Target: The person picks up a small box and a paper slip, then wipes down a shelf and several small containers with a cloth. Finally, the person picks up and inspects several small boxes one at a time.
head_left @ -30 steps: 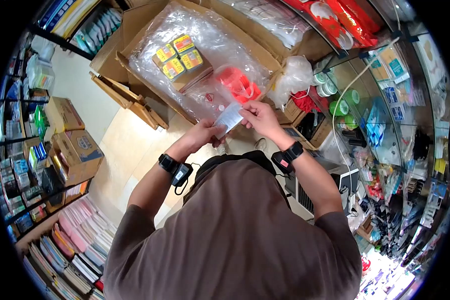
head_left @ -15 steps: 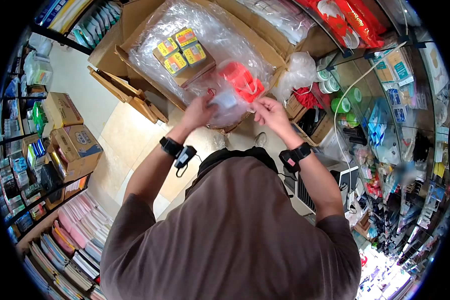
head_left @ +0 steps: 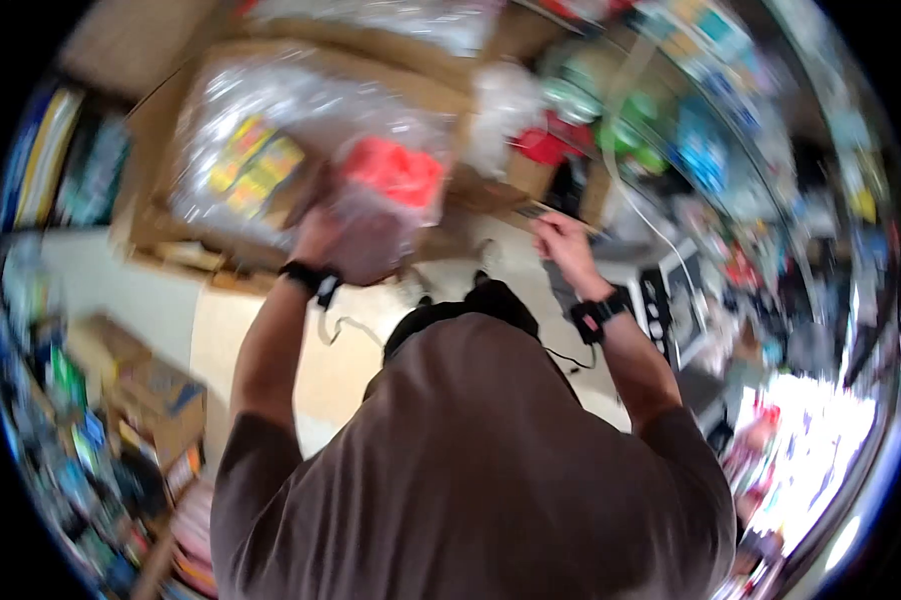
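Observation:
My left hand [head_left: 316, 238], smeared by motion, is at the near side of the open cardboard box [head_left: 151, 190]. It lies against a clear plastic bag [head_left: 371, 235]; whether its fingers grip the bag cannot be made out. Bright red items [head_left: 396, 172] lie just beyond the bag. To their left sit several yellow-labelled packs [head_left: 256, 165] on clear plastic wrap [head_left: 211, 110]. Away to the right of the box, my right hand [head_left: 566, 245] has its fingers closed, beside a thin brown strip or edge. What those fingers hold is too blurred to name.
Glass shelves with assorted goods run along the right, with a white cable [head_left: 626, 190] hanging in front. A crumpled clear bag [head_left: 501, 110] stands beside the box. Cardboard cartons [head_left: 161, 400] and stocked shelves are on the left. Pale floor [head_left: 236, 340] shows below the box.
The view has turned and blurred, so the box appears further left. My right hand has left the clear bag and red items and is now to their right. My left hand stays near the bag.

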Demonstrator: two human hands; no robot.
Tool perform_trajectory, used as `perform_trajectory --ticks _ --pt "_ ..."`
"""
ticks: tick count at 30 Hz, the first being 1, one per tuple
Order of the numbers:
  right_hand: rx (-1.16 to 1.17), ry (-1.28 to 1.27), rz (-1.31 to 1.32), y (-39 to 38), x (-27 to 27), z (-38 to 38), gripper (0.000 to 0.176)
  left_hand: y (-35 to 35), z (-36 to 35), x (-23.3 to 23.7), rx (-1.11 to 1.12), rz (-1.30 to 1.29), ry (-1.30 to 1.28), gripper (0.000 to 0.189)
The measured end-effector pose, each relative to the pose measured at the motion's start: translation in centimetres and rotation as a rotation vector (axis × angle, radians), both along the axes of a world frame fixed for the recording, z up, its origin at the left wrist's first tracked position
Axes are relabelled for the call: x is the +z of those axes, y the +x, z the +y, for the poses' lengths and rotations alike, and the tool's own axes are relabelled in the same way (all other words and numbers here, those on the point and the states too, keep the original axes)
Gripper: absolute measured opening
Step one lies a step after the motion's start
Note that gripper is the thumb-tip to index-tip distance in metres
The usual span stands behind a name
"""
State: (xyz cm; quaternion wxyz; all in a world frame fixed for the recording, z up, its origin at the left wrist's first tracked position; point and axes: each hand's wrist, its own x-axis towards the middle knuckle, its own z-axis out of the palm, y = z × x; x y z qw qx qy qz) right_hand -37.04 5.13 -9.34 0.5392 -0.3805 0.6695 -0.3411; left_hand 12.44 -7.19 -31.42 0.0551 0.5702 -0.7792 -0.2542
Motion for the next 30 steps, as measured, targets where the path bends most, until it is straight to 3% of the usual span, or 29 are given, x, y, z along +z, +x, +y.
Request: perform_trajectory --ticks 2,3,4,6,7,8,9,10,11,13,14,15,17,18,20,22,23,30 --pt "-0.072 -0.025 0.015 -2.1 0.1 2.5 0.011 2.2 -0.9 -7.4 -0.364 -0.122 -0.477 0.040" --pt "-0.102 -0.089 -0.004 -3.6 -1.1 3.5 0.012 0.1 -0.9 4.3 -0.118 0.058 0.139 0.038" --pt "-0.154 -0.044 0.065 -4.6 -0.7 4.5 0.012 0.4 -1.3 1.8 0.080 -0.008 0.147 0.031" --pt "-0.263 -0.030 0.050 -6.1 -0.3 6.3 0.013 -0.6 -0.8 5.9 0.156 0.143 0.192 0.040" --pt "-0.311 -0.020 0.072 -7.0 0.1 7.2 0.016 -0.4 -1.0 3.8 0.090 0.504 0.110 0.050" --pt "-0.351 -0.009 0.091 -7.8 0.6 8.1 0.020 -1.1 -0.7 6.1 0.158 0.312 0.209 0.056" --pt "-0.393 0.012 0.159 -9.2 0.1 9.1 0.023 -1.0 -0.8 4.8 0.194 0.421 0.151 0.055" --pt "-0.429 0.032 0.230 -10.6 -1.2 10.4 0.026 -2.3 0.2 7.5 0.192 0.514 0.100 0.053" --pt "-0.466 0.060 0.294 -11.8 -1.8 11.6 0.030 -2.3 0.4 7.9 0.208 0.362 0.025 0.046" --pt "-0.549 0.003 0.483 -13.6 -0.9 13.0 0.029 -1.4 0.6 8.2 0.253 0.340 -0.013 0.036" --pt "-0.587 -0.022 0.578 -14.5 -0.3 13.8 0.028 -0.9 0.6 8.3 0.280 0.468 0.034 0.032" --pt "-0.620 -0.036 0.555 -17.8 -3.7 15.8 0.017 -1.2 0.6 8.7 0.311 0.593 0.084 0.028" --pt "-0.741 0.020 0.590 -20.7 -3.6 17.9 0.021 -4.7 2.1 13.6 0.408 0.717 0.180 0.024" --pt "-0.753 0.098 0.683 -22.6 -3.1 19.3 0.024 -6.6 3.3 16.6 0.464 0.777 0.231 0.022" --pt "-0.743 0.120 0.983 -28.7 -7.3 22.3 0.030 -9.4 3.9 19.9 0.452 0.822 0.287 0.021" --pt "-0.819 0.265 0.969 -32.3 -7.3 24.6 0.033 -12.6 5.0 22.7 0.491 0.852 0.303 0.021" --pt "-0.676 0.314 1.017 -34.7 -7.4 25.8 0.026 -13.2 5.1 22.7 0.491 0.874 0.339 0.022" --pt "-0.613 0.546 1.235 -42.0 -6.6 29.1 0.046 -20.5 8.9 25.3 0.490 0.890 0.487 0.019"
